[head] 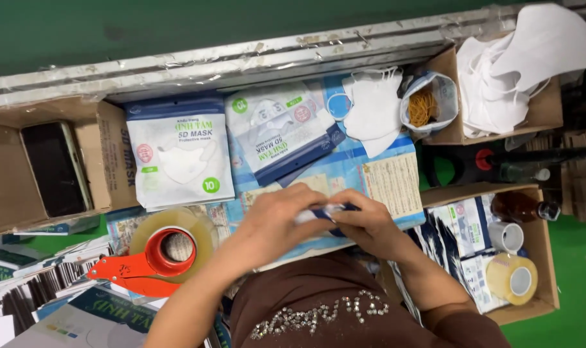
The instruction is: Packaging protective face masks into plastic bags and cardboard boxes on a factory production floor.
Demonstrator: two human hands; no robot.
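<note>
Now both hands are meeting at the centre: the left hand (pixel 277 219) and right hand (pixel 367 222) are pinching closed on one mask packet (pixel 325 211), its long axis running 9 to 3 o'clock. Two mask packs (pixel 180 158) are lying at 11 o'clock, two tape rolls (pixel 512 277) at 8 and 4.

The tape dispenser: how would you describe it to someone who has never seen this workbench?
Start at the open cardboard box holding a dark phone on the bench's left. Just below and to its right lies the tape dispenser, beside the person's left hand. Its bright red-orange frame around a clear roll sets it apart; the other tape roll has none.
</note>
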